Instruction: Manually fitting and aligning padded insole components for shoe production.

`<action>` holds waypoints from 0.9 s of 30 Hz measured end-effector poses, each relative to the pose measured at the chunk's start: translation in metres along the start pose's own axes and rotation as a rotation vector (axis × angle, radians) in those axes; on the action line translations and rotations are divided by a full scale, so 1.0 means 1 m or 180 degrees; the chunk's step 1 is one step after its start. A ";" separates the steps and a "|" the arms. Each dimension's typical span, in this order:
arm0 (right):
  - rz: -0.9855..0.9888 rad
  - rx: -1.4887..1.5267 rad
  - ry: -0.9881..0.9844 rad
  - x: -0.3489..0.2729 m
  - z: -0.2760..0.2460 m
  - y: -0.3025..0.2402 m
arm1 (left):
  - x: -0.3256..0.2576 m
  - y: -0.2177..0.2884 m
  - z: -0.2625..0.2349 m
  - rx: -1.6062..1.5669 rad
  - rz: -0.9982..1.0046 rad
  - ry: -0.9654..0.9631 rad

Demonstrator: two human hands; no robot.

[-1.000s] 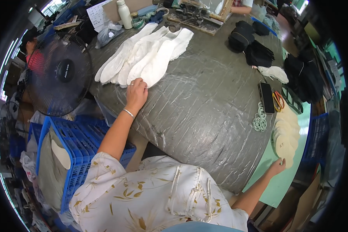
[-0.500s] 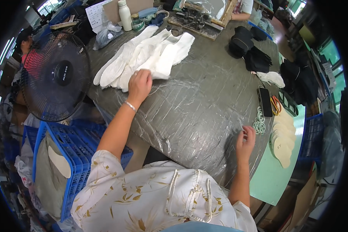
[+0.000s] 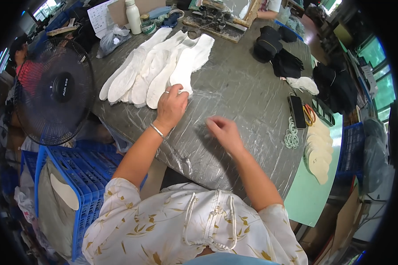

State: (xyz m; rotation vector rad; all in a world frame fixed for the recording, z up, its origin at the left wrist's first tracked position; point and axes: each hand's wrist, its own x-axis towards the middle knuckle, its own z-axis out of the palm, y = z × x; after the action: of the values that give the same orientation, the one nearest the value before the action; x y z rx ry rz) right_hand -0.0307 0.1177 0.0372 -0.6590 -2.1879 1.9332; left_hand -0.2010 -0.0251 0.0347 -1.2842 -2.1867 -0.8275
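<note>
**Hands at the sock row: right hand brought in over the bench**

Head view, earlier against now. Right hand (image 3: pixel 224 132) down at the bench's right edge a second ago, up beside the pale insoles half a second ago, now out over the middle of the plastic-covered bench (image 3: pixel 252 97), close to the left. Left hand (image 3: pixel 171 106) moved from the wrinkled plastic up onto the near end of the white socks (image 3: pixel 157 70). Judged as both hands closing on the same row, work on the socks about to start rather than under way.

Left hand: fingers curled down, fingertips pressing the toe end of the nearest sock; ring and bracelet visible; not lifted, nothing enclosed. Right hand: fingers together and pointing left, low over the plastic, holding nothing; contact with the sheet not determinable.

Socks laid side by side, overlapping, at the far left of the bench. Black fan (image 3: pixel 57 90) at left, blue crate (image 3: pixel 86 176) below it.
</note>
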 end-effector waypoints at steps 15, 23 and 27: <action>0.1081 0.1880 0.0488 0.078 0.086 -0.031 | -0.011 -0.022 0.004 -0.0688 -0.0459 0.0632; 0.0922 0.1231 0.0661 0.099 0.085 -0.036 | -0.013 -0.023 -0.007 -0.0236 -0.0255 0.0853; 0.0655 0.1268 0.0604 0.121 0.073 -0.057 | -0.030 -0.046 -0.013 -0.0207 -0.0748 0.0637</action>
State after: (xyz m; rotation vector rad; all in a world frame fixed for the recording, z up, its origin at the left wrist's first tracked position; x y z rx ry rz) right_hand -0.1800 0.0982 0.0594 -0.9746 -1.6119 2.2110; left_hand -0.2268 -0.0699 0.0127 -0.9380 -2.1892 -1.0767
